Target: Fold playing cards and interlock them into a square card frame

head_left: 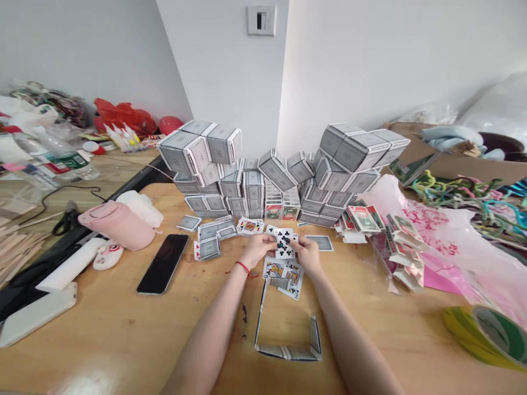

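Note:
Between both hands is a playing card [284,249], an eight of clubs held face up. My left hand [260,249] pinches its left edge, a red cord around the wrist. My right hand [305,253] grips the right side, its thumb lying on the face. Under and just in front of it are loose face cards [290,282], some overlapping. Nearer to me stands a bent strip of folded cards [284,353] forming an open frame. A face-up card [250,225] and several folded cards [209,246] lie left of the hands; a face-down card [320,243] is at the right.
Stacked card boxes form a left tower [185,151] and a right tower [349,148] at the back. A phone [163,264] and a pink roll [119,225] lie left. Opened card packs [405,247], plastic wrap [436,230] and a tape roll [489,334] are right.

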Demonstrator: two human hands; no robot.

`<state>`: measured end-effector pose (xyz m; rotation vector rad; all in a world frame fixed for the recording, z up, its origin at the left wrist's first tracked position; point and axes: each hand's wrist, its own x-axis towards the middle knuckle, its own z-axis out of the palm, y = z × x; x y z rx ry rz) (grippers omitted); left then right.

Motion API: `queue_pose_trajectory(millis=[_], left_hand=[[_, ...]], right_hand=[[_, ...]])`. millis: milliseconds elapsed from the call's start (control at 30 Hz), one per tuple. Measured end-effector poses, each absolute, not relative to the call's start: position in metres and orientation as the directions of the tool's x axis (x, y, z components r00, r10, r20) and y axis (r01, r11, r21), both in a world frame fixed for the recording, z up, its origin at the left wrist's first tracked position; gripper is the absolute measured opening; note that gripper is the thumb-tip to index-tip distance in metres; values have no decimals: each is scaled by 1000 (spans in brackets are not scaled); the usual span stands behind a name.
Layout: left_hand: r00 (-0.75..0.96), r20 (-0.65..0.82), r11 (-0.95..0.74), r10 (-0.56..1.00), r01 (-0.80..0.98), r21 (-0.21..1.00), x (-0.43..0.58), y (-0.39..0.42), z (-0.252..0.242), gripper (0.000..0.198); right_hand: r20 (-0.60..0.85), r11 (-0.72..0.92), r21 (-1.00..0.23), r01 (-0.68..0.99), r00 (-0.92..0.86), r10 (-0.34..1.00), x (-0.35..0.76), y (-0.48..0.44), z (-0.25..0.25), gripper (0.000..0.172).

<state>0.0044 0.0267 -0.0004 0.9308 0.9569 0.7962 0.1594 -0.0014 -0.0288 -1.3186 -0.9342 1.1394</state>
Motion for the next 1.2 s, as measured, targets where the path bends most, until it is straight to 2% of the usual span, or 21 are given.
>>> queue_pose_trajectory(millis=[133,267,533,733,867,967,1100,1200], left_hand=[[538,-287,446,793,-191,874,-9,28,1,33],[599,-277,494,752,-232,838,-17,29,1,34],[530,-263,425,807,-211,880,-11,32,-5,30],[422,-218,305,880,-148,941,-4,31,-6,28],[277,-153,175,949,-55,983,3,29,-9,22],[166,-31,14,986,106,994,8,24,-11,21],[51,106,-117,993,345,931,13,15,-9,20],[70,209,-217,975,457,862,16,12,-6,22]], right_hand=[[-158,-129,-975,-179,163,974,159,-3,-20,32],[-159,-134,-974,-183,128,979,158,-5,-18,31],[-99,-87,-992,-86,145,985,157,-5,-22,35],[-114,-97,-989,-115,151,982,156,-5,-25,35],[-102,-87,-992,-95,157,982,154,-4,-25,36],[-77,-75,-997,-23,160,984,153,-5,-23,38],[-45,-50,-998,23,167,985,150,-7,-17,41],[-18,-25,-999,33,180,983,148,-9,-13,42]])
